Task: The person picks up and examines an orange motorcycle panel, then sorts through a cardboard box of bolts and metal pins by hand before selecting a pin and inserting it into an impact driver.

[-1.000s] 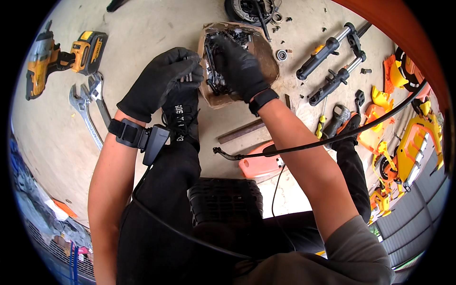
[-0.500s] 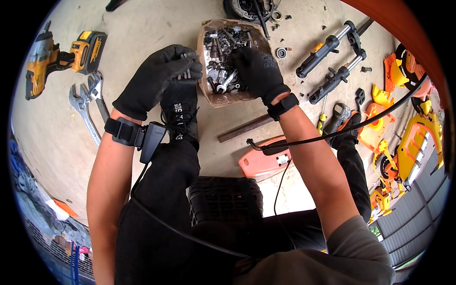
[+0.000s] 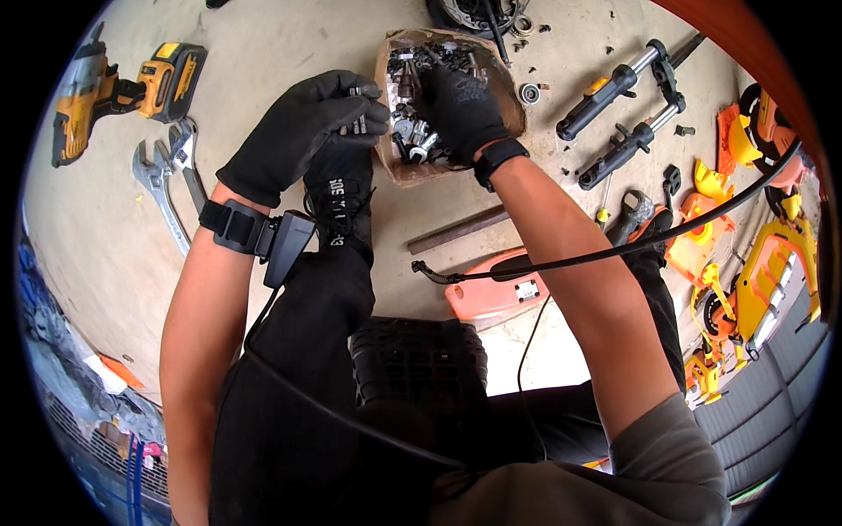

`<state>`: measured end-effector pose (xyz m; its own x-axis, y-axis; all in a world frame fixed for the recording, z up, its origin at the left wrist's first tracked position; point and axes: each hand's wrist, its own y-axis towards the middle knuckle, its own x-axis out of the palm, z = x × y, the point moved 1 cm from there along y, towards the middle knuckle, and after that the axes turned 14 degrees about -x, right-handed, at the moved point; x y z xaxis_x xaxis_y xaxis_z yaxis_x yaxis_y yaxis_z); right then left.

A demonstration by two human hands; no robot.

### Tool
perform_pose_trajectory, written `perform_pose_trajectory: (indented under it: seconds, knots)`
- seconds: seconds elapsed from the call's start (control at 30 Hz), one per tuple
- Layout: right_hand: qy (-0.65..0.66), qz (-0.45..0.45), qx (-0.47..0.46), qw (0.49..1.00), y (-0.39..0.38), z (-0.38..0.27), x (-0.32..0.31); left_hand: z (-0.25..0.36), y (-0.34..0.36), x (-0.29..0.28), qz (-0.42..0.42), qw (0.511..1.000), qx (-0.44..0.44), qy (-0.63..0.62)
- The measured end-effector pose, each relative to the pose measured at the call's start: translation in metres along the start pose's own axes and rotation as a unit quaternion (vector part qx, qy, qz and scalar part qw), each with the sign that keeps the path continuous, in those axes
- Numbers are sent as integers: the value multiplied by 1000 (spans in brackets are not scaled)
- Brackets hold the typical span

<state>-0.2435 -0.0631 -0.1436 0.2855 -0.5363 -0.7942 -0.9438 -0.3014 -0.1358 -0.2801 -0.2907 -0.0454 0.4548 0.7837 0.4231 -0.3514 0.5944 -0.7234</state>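
Sorting step, by the look of it: right hand (image 3: pixel 463 105) is down in the box (image 3: pixel 507 98), top centre of the frame, among loose hardware (image 3: pixel 405 81). Its fingers are hidden behind the glove back; cannot tell if they grip anything. Left hand (image 3: pixel 303 131), just left of the box, has fingers curled around a few small metal pieces (image 3: pixel 361 124), thumb side up. Judgement: a next pick calls for a pinch on one small part in the jumble, while the left grip stays firm so nothing drops. Edges: box walls rise around the right hand, left rim right beside the left fingertips; touching or not, unclear. Wheel (image 3: pixel 474 16) sits close behind the box, bearing (image 3: pixel 530 93) just off its right side, shoe (image 3: pixel 338 202) below the left hand, bar (image 3: pixel 460 230) below the box. More room upper left, over the floor (image 3: pixel 281 44) toward the drill (image 3: pixel 79 105); fork (image 3: pixel 601 103) limits reach at upper right.
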Motion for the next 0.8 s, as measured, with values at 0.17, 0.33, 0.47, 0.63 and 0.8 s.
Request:
perform_pose_trajectory:
  seconds: [0.17, 0.33, 0.47, 0.63, 0.8]
  knots:
    - [141, -10, 41, 989, 0, 18, -22, -5, 0, -6, 7, 1000, -2, -1]
    - [384, -30, 115, 915, -1, 19, -42, -5, 1, -7, 11, 1000, -2, -5]
    - [558, 5, 160, 814, -4, 15, -34, -4, 2, -8, 7, 1000, 4, 8]
    - [212, -56, 13, 976, -4, 21, -24, -5, 1, -8, 4, 1000, 2, -11]
    - [-83, -70, -244, 964, -32, 3, -25, -5, 1, -11, -5, 1000, 4, -6]
